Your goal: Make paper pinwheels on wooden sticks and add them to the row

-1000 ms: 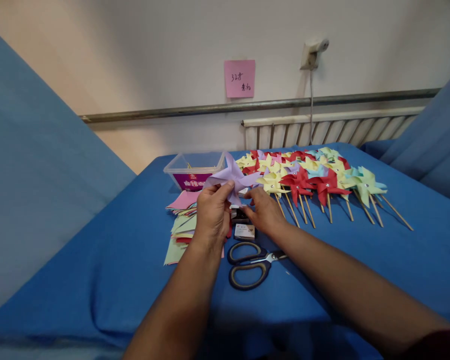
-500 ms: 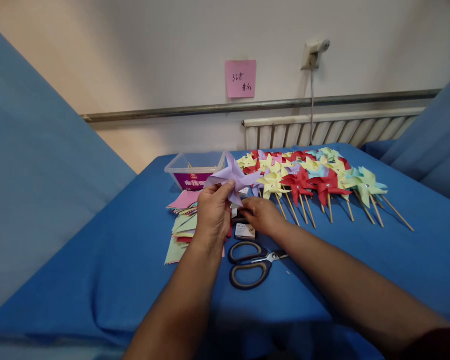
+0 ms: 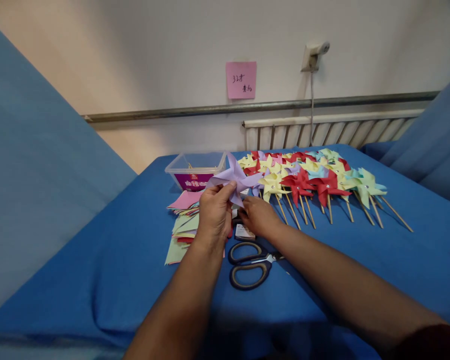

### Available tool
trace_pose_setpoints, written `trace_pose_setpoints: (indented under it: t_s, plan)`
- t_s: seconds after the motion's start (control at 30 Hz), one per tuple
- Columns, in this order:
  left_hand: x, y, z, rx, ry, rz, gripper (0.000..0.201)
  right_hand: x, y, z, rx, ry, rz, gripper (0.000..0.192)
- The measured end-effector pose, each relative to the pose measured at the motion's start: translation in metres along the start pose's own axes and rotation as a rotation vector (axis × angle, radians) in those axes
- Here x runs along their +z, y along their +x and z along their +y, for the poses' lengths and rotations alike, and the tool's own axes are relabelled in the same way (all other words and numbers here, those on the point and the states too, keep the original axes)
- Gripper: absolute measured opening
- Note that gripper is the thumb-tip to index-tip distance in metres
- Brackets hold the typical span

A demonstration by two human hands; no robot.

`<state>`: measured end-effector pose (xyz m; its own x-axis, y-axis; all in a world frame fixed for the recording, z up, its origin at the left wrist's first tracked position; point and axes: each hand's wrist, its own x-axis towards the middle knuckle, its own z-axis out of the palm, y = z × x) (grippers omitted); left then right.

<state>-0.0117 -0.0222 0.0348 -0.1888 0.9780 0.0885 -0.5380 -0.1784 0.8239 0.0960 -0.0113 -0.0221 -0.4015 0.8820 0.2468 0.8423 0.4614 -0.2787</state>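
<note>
Pinching the lilac pinwheel by its centre, the left hand has barely moved, while the right hand has drawn back toward the small boxes beside the scissors on the bench, fingers curled, contents unclear.

The left hand pinches a lilac paper pinwheel at its centre, above the scissors on the blue table. The right hand rests just right of it, over a small box. Finished pinwheels lie farther right.
</note>
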Motion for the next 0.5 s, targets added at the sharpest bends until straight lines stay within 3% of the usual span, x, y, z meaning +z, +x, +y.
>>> trace_pose_setpoints:
  t_s: [0.2,0.4,0.5]
  plan:
    - [0.0,0.001,0.0,-0.005,-0.005,0.003,0.021,0.003,0.0,0.006,0.011,0.044,0.057,0.021]
    - [0.0,0.001,0.0,-0.003,0.0,0.002,0.02,0.008,0.001,0.02,0.123,0.274,0.167,0.011]
    - [0.0,0.0,0.0,0.001,0.008,0.0,0.021,-0.001,-0.006,0.022,0.039,0.297,0.149,0.01]
